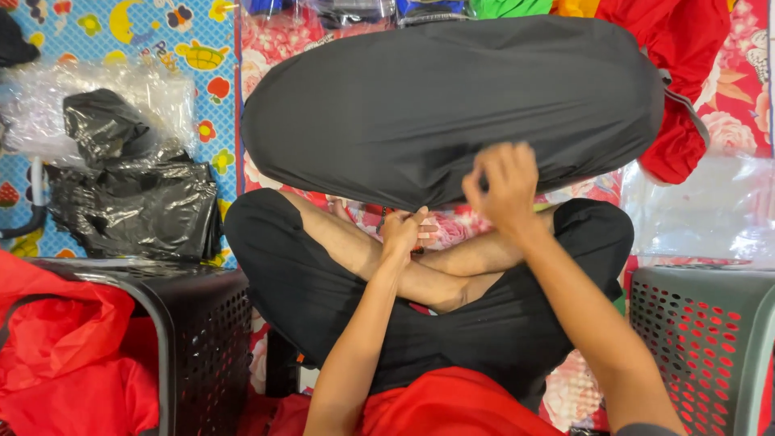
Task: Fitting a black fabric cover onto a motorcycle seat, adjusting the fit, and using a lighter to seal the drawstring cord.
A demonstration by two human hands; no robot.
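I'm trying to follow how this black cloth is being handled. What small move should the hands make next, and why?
Probably draw the lower edge down toward the lap. The right hand pinches the near edge of the black cloth, which billows out in front, while the left hand grips just under that edge above the crossed legs. The cloth looks puffed, not flat.

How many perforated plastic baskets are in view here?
2: a black basket at lower left holding red fabric, and a grey basket at lower right. Others may lie outside the frame.
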